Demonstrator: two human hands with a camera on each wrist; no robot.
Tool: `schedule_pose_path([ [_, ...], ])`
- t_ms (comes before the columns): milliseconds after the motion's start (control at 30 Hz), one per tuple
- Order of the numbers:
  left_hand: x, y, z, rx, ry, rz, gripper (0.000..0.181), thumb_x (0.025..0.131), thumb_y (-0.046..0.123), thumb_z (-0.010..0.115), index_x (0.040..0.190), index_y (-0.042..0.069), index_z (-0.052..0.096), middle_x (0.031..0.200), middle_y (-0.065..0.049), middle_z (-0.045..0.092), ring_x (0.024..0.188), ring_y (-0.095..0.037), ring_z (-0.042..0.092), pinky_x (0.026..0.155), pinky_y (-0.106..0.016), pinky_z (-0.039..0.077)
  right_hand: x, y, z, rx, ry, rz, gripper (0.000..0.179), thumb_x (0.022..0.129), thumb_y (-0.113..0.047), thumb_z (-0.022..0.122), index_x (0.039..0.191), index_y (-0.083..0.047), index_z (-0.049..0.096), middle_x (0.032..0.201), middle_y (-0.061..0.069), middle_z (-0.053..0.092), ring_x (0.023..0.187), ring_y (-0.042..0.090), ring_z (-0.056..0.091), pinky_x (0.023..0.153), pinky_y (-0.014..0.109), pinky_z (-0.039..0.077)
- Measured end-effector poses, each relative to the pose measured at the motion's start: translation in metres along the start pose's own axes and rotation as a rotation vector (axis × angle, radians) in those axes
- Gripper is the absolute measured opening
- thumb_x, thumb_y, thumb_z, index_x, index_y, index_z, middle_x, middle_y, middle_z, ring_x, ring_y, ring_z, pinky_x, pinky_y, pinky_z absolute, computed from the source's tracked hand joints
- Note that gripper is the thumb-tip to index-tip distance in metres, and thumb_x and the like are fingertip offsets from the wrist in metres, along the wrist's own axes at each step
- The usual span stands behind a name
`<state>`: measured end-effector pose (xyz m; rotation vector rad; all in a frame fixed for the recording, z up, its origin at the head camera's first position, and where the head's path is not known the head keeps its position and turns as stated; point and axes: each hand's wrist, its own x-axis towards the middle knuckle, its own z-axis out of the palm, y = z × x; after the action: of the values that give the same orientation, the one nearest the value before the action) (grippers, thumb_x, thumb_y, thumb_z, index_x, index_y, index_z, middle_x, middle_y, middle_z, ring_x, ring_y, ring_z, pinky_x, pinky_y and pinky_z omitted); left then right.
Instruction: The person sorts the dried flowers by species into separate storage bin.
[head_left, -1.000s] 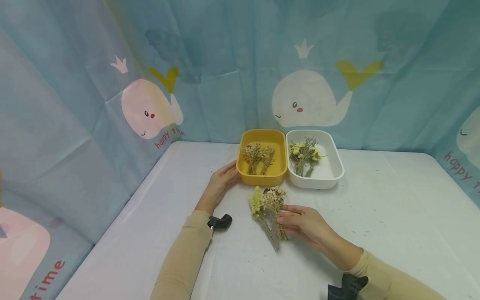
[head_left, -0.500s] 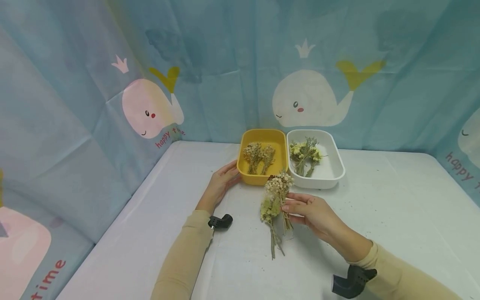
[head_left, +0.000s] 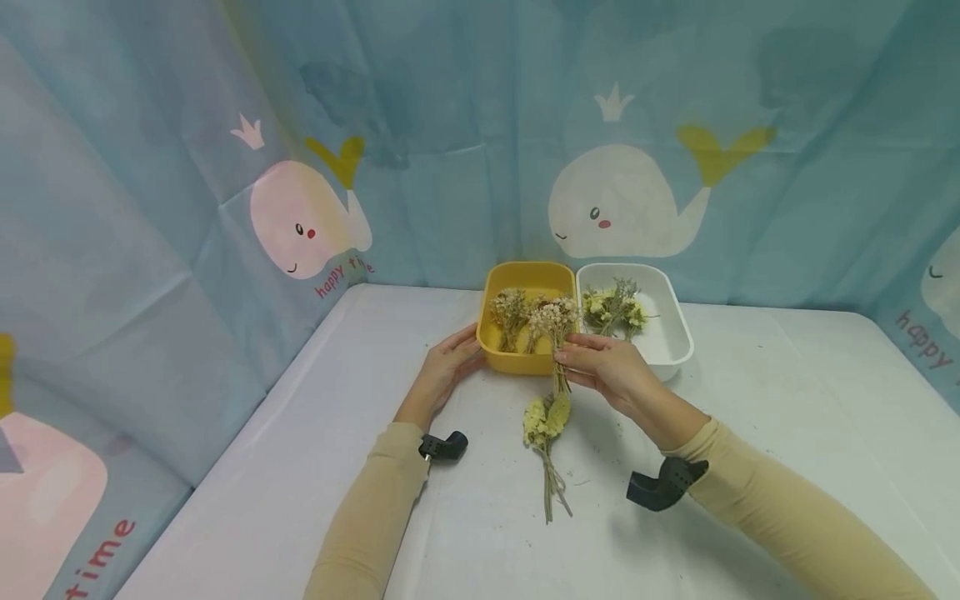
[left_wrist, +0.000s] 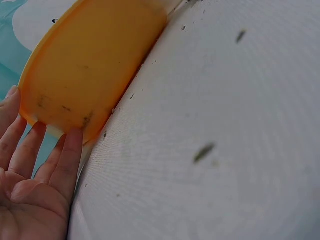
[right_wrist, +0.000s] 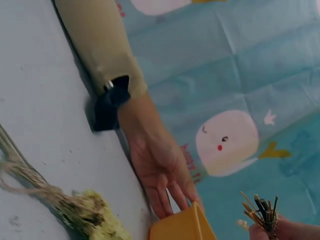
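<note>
My right hand (head_left: 611, 371) pinches the stems of a bunch of small cream dried flowers (head_left: 553, 318), its heads over the right front part of the yellow tray (head_left: 517, 363). In the right wrist view the cut stem ends (right_wrist: 265, 212) stick out past the fingertips. My left hand (head_left: 444, 373) rests against the tray's left side, fingers extended along the wall and thumb near the rim, as the left wrist view shows. A yellow dried flower bunch (head_left: 546, 421), tied with twine, lies on the table in front of the trays. Other dried bunches (head_left: 510, 312) lie inside the yellow tray.
A white tray (head_left: 678, 354) stands against the yellow tray's right side, holding yellow and grey-green dried flowers (head_left: 615, 307). Plant crumbs are scattered over the white tabletop (head_left: 787, 417). A blue whale-print curtain (head_left: 450, 208) hangs right behind the trays.
My right hand has lifted the cream bunch off the table and carried it forward to the yellow tray. The yellow bunch has turned and lies apart from it. My left hand stays put.
</note>
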<state>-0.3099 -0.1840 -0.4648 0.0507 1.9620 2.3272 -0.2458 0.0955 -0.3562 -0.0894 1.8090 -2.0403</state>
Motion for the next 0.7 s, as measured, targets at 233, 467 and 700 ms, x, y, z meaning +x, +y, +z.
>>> schedule_pose_path([
  [233, -0.001, 0.000, 0.000, -0.007, -0.005, 0.000, 0.050, 0.100, 0.017, 0.060, 0.148, 0.010, 0.047, 0.154, -0.004, 0.048, 0.138, -0.025, 0.051, 0.111, -0.037, 0.050, 0.031, -0.008, 0.008, 0.001, 0.056, 0.017, 0.063, 0.097, -0.006, 0.062, 0.153, 0.002, 0.033, 0.154, 0.024, 0.041, 0.101, 0.004, 0.068, 0.098, 0.021, 0.056],
  [467, -0.001, 0.000, 0.000, -0.033, -0.011, 0.006, 0.051, 0.100, 0.016, 0.060, 0.148, 0.009, 0.047, 0.154, -0.007, 0.048, 0.138, -0.028, 0.050, 0.111, -0.038, 0.050, 0.058, -0.012, 0.016, 0.011, 0.138, 0.052, 0.062, 0.095, -0.007, 0.066, 0.151, -0.004, 0.040, 0.151, 0.018, 0.047, 0.089, 0.003, 0.071, 0.091, 0.019, 0.058],
  [700, -0.002, 0.001, 0.000, -0.039, -0.011, 0.008, 0.051, 0.100, 0.015, 0.060, 0.148, 0.008, 0.046, 0.154, -0.008, 0.047, 0.139, -0.029, 0.049, 0.111, -0.039, 0.050, 0.080, -0.015, 0.020, 0.051, 0.190, 0.033, 0.059, 0.094, -0.003, 0.066, 0.149, -0.003, 0.044, 0.148, 0.018, 0.051, 0.100, 0.011, 0.072, 0.087, 0.019, 0.059],
])
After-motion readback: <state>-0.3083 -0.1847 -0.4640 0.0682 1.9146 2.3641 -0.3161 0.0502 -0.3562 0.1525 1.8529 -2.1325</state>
